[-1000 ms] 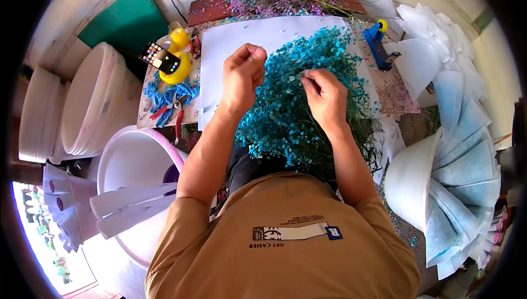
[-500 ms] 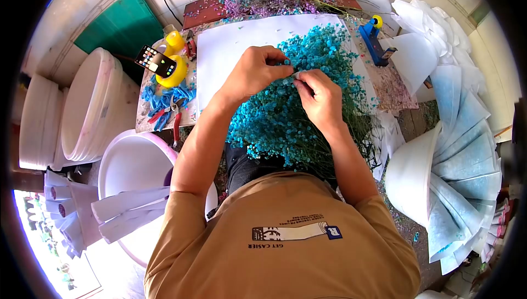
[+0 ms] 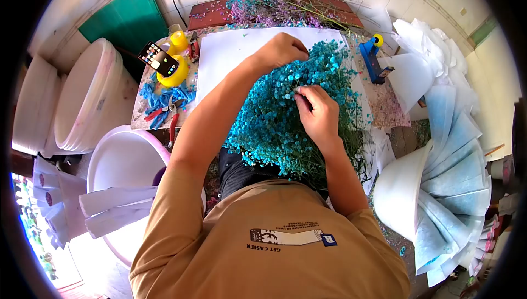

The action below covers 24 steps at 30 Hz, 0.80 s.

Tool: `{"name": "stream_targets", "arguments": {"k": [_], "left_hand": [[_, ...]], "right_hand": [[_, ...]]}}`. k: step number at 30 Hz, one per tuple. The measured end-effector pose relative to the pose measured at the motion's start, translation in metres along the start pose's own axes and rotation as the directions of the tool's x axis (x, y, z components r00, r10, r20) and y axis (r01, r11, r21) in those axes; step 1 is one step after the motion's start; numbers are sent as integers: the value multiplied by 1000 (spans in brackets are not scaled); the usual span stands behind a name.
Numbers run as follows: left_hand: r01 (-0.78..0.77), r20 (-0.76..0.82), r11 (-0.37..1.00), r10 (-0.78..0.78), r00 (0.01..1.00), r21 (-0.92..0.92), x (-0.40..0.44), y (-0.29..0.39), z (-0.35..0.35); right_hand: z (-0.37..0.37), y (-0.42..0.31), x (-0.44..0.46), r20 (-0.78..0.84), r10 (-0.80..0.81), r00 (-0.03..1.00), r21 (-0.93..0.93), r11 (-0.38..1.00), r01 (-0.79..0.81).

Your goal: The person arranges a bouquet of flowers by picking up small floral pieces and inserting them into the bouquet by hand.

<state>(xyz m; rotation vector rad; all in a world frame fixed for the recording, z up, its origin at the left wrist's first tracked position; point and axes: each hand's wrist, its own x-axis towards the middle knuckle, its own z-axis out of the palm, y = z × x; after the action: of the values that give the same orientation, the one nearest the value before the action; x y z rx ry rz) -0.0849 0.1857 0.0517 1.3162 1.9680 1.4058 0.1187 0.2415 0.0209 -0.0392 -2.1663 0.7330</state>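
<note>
A large bunch of small blue flowers (image 3: 263, 118) with thin green stems lies over the front edge of a white sheet (image 3: 225, 52) on the table, just ahead of my body. My left hand (image 3: 282, 52) is at the upper left side of the bunch, fingers bent and pointing right; the fingertips are partly hidden against the blossoms. My right hand (image 3: 318, 112) is lower, over the right part of the bunch, with thumb and forefinger pinched at a small flower sprig.
A phone (image 3: 158, 59) leans on a yellow tape roll (image 3: 174, 74), near red-handled pruners (image 3: 173, 120) and blue strips (image 3: 159, 98). A blue tape dispenser (image 3: 373, 63) stands right. Purple flowers (image 3: 269, 8) lie behind. Buckets (image 3: 398, 194) flank the table.
My left hand has moved up and away from my right hand toward the far side of the bunch. My right hand has shifted slightly lower. The camera view has tilted a little.
</note>
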Motion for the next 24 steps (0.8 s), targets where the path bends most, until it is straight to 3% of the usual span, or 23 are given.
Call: {"name": "stream_targets", "arguments": {"k": [3,7,10,12,13,15,16,17,19,20,24], "left_hand": [[-13,46,953,-1,999,301,10,4,10],[27,-43,944,-13,999,330,16,-2,22],[-28,-130,979,56,990,203,9,5,16],[159,-176,931,-226,958,-330,-1,18,6],[200,-18,795,-257,966,-572,-4,16,-6],[334,102,699,-352,930,-632,-15,22,-15],[443,112,741,-452,885,-505,-24,39,-18],[449,116,742,-456,883,-498,-26,36,-19],[359,74,933,-357,931,-16,-30,20,-20],[176,54,982,-180,982,64,-24,-14,-17],[133,154,961,-174,973,244,-29,-7,-16]], "right_hand": [[-2,1,0,8,-22,1000,-4,1000,22],[-1,2,-2,14,-11,1000,-4,1000,11],[-1,3,-2,7,-38,999,-6,999,38],[-1,1,-4,-5,-19,1000,-1,1000,19],[0,0,-5,5,-19,1000,6,1000,19],[2,-1,-5,6,-9,1000,13,1000,9],[2,-2,-6,4,-22,1000,8,1000,22],[3,-3,-6,5,-37,999,4,999,37],[6,-3,-6,3,-43,999,-1,999,43],[6,-3,-7,8,-56,998,-9,998,56],[8,-2,-9,22,-66,998,-7,998,66]]}}
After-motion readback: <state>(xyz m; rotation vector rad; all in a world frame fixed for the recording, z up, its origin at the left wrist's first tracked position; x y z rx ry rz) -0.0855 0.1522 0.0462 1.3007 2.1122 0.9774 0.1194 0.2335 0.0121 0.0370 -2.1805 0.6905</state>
